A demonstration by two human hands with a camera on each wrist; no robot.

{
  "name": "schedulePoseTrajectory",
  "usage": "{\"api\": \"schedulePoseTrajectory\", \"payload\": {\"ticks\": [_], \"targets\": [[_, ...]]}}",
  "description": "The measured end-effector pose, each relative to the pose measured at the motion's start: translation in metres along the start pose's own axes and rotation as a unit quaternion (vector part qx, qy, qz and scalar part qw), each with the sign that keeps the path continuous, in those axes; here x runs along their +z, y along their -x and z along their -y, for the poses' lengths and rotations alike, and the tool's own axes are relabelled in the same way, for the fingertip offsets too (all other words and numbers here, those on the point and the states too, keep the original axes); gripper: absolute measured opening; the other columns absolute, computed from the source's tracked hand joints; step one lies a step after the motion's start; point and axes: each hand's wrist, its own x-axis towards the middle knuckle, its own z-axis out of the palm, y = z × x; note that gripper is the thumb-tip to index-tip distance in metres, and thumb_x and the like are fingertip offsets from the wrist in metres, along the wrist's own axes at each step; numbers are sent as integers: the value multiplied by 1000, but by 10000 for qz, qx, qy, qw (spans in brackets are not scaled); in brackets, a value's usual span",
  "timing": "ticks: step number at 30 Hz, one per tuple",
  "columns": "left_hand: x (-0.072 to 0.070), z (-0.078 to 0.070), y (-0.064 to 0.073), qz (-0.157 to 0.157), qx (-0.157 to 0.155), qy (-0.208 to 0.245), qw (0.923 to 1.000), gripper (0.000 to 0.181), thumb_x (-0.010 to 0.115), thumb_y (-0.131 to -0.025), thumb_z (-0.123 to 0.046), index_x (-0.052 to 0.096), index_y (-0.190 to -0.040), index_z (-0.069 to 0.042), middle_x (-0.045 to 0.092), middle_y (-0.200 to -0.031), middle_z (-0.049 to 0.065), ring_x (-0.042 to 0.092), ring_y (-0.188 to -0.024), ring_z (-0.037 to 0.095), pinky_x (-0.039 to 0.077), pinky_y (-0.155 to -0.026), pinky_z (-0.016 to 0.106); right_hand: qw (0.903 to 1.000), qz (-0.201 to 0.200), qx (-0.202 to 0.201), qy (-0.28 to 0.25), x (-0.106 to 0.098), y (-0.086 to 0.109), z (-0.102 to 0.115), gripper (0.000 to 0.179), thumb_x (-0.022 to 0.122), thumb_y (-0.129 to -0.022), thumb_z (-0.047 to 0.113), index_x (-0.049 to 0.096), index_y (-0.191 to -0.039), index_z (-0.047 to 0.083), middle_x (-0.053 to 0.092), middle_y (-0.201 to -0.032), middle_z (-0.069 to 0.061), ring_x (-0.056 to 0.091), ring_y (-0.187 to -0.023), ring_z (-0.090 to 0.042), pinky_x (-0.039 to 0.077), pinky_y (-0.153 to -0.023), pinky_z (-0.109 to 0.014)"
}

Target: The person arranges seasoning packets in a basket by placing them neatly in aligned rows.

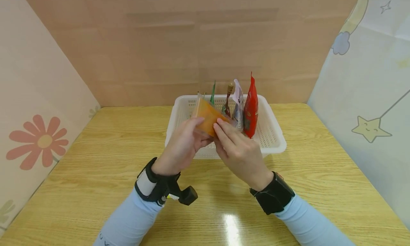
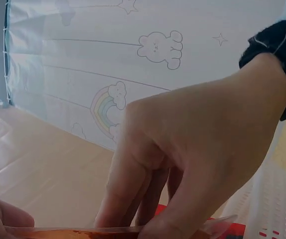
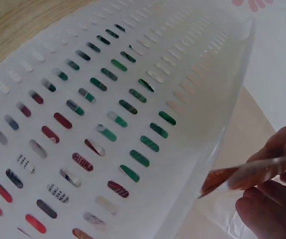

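Over the front of the white basket [image 1: 278, 141], both hands hold a flat orange packet [image 1: 207, 115] with a clear edge, tilted in the head view. My left hand [image 1: 183, 143] pinches its left side, thumb on the face and fingers underneath. On the packet's right side, my right hand [image 1: 241, 154] grips the edge with its fingertips. The left wrist view shows the right hand [image 2: 188, 134] with thumb and fingers on either side of the packet's edge. In the right wrist view, the packet [image 3: 255, 174] lies between the left hand's thumb and fingers, beside the basket's rim.
Several packets stand upright in the basket: a red one [image 1: 251, 109] at the right, a lilac and silver one [image 1: 238, 105], a dark brown one [image 1: 227, 103] and a green one [image 1: 213, 92]. The basket rests on a wooden table [image 1: 115, 150], with walls at the back and sides.
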Motion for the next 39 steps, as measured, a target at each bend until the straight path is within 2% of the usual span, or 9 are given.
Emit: {"api": "schedulePoseTrajectory", "payload": {"ticks": [6, 13, 18, 22, 26, 29, 33, 36, 39], "targets": [[-8, -3, -2, -130, -112, -221, 9996, 44, 30, -106, -17, 32, -144, 4, 44, -139, 22, 55, -121, 33, 46, -100, 44, 9993, 149, 80, -340, -1, -1, -2, 55, 83, -77, 14, 65, -126, -4, 65, -125, -19, 68, -104, -35, 57, -79, -45], [-23, -16, 0, -103, 18, -248, 9996, 44, 27, -106, -18, 31, -143, 4, 45, -139, 26, 55, -120, 40, 47, -99, 48, 9982, 48, 415, -420, -15, -7, -20, 43, 60, -100, 30, 66, -123, -5, 65, -125, -20, 68, -101, -35, 58, -73, -44], [-36, -31, 4, -255, 344, -92, 9990, 42, 24, -107, -18, 31, -144, 1, 46, -137, 24, 57, -117, 38, 49, -97, 46, 9952, -105, 934, -266, -33, -12, -44, 39, 59, -99, 24, 66, -122, -7, 65, -124, -20, 66, -106, -35, 56, -55, -38], [-50, -40, 5, -478, 617, -130, 9969, 41, 21, -108, -17, 32, -143, 1, 45, -138, 23, 54, -121, 39, 46, -101, 48, 9889, -189, 1475, 63, -46, -12, -65, 34, 62, -94, 14, 67, -121, -6, 66, -120, -20, 64, -55, -27, 33, -36, -32], [-63, -42, 2, -823, 683, -219, 9940, 42, 19, -109, -16, 30, -145, 2, 39, -144, 23, 47, -129, 41, 39, -106, 51, 9764, -56, 2143, 261, -57, -7, -86, 31, 62, -94, 11, 69, -119, -5, 73, -100, -19, 59, -49, -32, 31, -39, -27], [-72, -40, -6, -996, 501, -251, 9934, 40, 21, -109, -16, 30, -144, 3, 37, -145, 22, 45, -129, 42, 37, -108, 51, 9644, 181, 2624, 280, -62, -2, -99, 29, 60, -94, 11, 70, -116, -5, 66, -65, -16, 65, -59, -35, 28, -39, -23], [-79, -38, -31, -1157, -80, -555, 9917, 30, 25, -109, -17, 38, -130, 0, 43, -131, 19, 52, -116, 39, 45, -101, 45, 9495, 451, 3092, 284, -67, 4, -113, 29, 57, -93, 9, 72, -113, -5, 48, -44, -8, 51, -41, -26, 20, -34, -24], [-81, -36, -56, -1384, -475, -1024, 9839, 23, 26, -109, -18, 40, -119, -3, 42, -124, 16, 52, -107, 36, 48, -93, 41, 9396, 686, 3351, 138, -69, 7, -120, 29, 56, -93, 10, 72, -111, -6, 61, -56, -14, 61, -52, -30, 19, -33, -25], [-89, -31, -80, -1441, -715, -1276, 9787, 25, 26, -108, -17, 42, -117, 0, 41, -126, 18, 48, -111, 37, 46, -96, 46, 9268, 1001, 3619, -88, -70, 11, -125, 30, 55, -94, 11, 72, -112, -7, 72, -88, -23, 69, -79, -41, 24, -34, -26]]}}
